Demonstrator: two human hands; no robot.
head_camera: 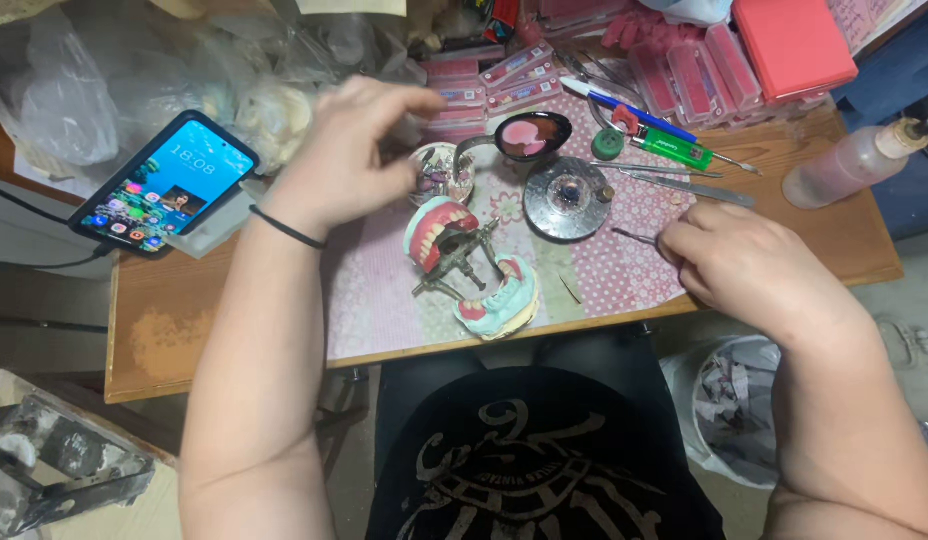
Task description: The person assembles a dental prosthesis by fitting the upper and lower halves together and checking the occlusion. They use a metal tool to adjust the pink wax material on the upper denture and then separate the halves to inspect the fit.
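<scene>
Denture model [469,270] | patterned mat [384,300] | cluttered wooden bench [164,320]

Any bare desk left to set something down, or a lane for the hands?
Free: bare wood at the front-left corner of the desk, below the phone; a strip at the right end beneath the squeeze bottle, beyond the right hand. Crowded: mat centre with the denture articulator, round dish and tools; the back edge is stacked with pink boxes.
</scene>
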